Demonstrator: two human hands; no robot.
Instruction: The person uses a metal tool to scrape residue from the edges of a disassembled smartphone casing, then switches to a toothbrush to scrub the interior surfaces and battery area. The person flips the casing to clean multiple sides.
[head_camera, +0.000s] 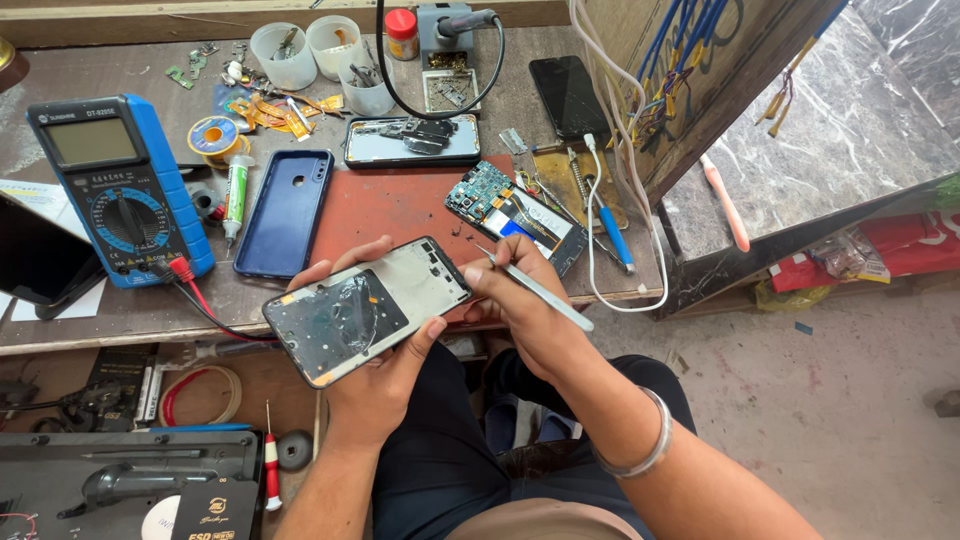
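The left hand (385, 345) cradles an opened phone frame (365, 308) from beneath, fingers wrapped around both long edges so its gutted back faces up over the lap, while the right hand (520, 295) pinches slim tweezers (530, 285) pen-fashion, tip at the frame's top corner. Beyond, on the red mat (385, 205) (handy for small screws), lie a stripped circuit board (515, 215) and blue back cover (285, 210), with the multimeter (120, 185) parked leftward within reach.
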